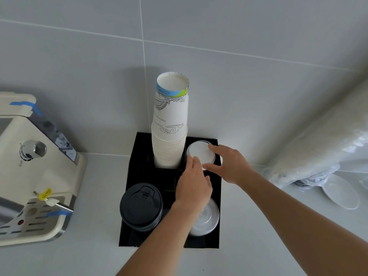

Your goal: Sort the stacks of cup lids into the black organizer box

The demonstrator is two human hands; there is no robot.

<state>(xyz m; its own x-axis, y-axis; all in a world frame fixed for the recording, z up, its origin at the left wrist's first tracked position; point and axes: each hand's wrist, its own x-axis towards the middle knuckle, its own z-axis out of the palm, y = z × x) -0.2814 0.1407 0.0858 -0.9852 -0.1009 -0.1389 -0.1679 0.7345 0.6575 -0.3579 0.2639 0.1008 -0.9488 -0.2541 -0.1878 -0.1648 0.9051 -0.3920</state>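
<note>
A black organizer box [130,172] stands against the tiled wall. A stack of white lids [201,151] sits in its back right compartment. My left hand [194,184] touches that stack's near left edge, and my right hand [229,164] grips its right side with thumb and fingers. Black lids [141,206] fill the front left compartment. A stack of clear lids [207,220] sits in the front right one, partly hidden by my left forearm. A tall stack of paper cups [170,124] rises from the back middle compartment.
A cream coffee machine [29,176] with blue tape stands on the counter to the left. At the right lies a plastic bag of lids [318,148], with a few loose clear lids [341,191] beside it on the counter.
</note>
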